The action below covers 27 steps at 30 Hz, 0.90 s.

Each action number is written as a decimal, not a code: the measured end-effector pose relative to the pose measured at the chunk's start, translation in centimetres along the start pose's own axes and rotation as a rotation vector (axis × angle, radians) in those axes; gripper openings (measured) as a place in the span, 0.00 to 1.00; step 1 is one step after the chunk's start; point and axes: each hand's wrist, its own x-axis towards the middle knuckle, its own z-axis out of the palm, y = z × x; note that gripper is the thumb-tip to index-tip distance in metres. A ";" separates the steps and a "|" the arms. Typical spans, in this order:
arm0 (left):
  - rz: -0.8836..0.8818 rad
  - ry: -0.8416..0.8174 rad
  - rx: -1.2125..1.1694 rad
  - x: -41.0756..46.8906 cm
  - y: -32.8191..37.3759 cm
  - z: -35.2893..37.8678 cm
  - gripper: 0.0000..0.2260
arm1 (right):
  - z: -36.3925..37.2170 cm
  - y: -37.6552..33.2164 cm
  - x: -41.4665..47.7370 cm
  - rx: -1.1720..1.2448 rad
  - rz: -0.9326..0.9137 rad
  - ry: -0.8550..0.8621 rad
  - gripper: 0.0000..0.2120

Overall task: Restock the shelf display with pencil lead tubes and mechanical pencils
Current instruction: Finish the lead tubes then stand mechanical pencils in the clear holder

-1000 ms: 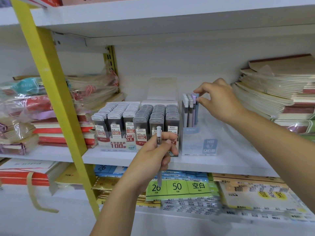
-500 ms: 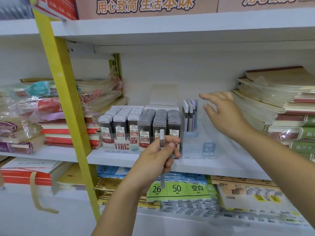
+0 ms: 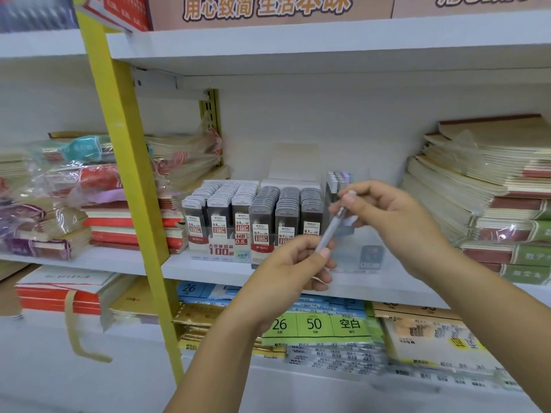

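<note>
Mechanical pencil (image 3: pixel 332 231) tilts toward 1 o'clock, left hand (image 3: pixel 286 272) pinching its base, right hand (image 3: pixel 393 222) its top; I'd release left, then stand it beside stocked pencils (image 3: pixel 338 178) at 12 o'clock.

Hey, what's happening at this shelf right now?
A person is stocking a stationery shelf. Both hands hold one mechanical pencil, tilted: the left hand grips its lower end, the right hand pinches its top. Behind it, the clear pencil box holds a few upright pencils, next to full rows of lead tubes.
</note>
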 end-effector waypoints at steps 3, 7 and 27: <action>0.006 0.040 0.049 0.0 -0.2 -0.1 0.09 | -1.0 0.1 -0.1 0.119 0.064 0.089 0.04; 0.061 0.099 0.206 0.0 -0.6 0.6 0.08 | -1.5 -0.3 -0.8 0.182 0.047 -0.010 0.09; 0.700 0.439 1.391 5.0 -1.1 -1.6 0.16 | -2.6 2.7 5.0 -0.469 -0.269 -0.068 0.14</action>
